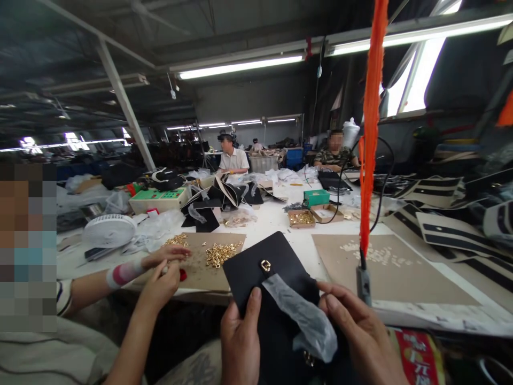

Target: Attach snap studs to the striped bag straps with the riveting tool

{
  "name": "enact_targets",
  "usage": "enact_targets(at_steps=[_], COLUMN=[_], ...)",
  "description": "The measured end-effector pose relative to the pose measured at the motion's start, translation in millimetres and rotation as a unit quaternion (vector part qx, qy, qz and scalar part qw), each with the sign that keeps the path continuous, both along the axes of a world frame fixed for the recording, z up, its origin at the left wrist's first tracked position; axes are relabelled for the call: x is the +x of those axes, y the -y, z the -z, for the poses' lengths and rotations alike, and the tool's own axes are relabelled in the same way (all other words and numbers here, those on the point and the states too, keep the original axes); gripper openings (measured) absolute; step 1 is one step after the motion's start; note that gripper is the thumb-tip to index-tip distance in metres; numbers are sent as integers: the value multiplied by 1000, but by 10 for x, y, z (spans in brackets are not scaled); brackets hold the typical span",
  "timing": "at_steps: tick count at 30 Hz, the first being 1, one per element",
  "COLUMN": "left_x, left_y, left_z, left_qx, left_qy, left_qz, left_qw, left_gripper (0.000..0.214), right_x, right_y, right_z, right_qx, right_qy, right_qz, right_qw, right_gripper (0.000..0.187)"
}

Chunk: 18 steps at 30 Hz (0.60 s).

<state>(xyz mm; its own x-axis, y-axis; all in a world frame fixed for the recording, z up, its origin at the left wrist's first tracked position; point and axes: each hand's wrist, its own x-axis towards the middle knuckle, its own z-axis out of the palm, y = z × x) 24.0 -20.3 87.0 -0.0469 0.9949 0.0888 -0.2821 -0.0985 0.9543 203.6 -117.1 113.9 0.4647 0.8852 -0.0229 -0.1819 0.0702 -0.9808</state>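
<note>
A black bag panel (280,248) with rounded corners is held up in front of me, tilted. Near its top sits a gold metal clasp (265,266). Translucent white wrapping (304,315) trails diagonally down the panel from below the clasp, and a second gold fitting (308,358) shows partly near the bottom. My left hand (242,331) grips the panel's left edge, thumb on the front face. My right hand (356,326) pinches the right edge by the wrapping, fingers bent together. The panel's lower part is dark and hard to make out.
Left, a co-worker's hands (166,272) work beside gold fittings (222,255) on brown board. An orange cord (371,123) hangs with a grey tool (363,283) at right. Ahead are a box of gold pieces (301,218), black panels (224,195) and a white fan (109,231).
</note>
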Motion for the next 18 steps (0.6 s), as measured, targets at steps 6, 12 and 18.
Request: enact_targets(at_steps=[6,12,18], left_x=[124,340,337], left_y=[91,65,-155], left_z=[-92,-188,181], left_qx=[-37,-72,-35], left_qy=[46,69,-128], left_qz=[23,25,74], left_qw=[998,995,988], left_gripper=[56,49,43], right_x=[35,86,143], right_y=[186,421,352], right_z=[78,91,270], right_qx=[38,41,212], right_qy=[89,141,299], right_qz=[51,58,13], right_qw=[994,987,930], right_gripper=[49,46,54])
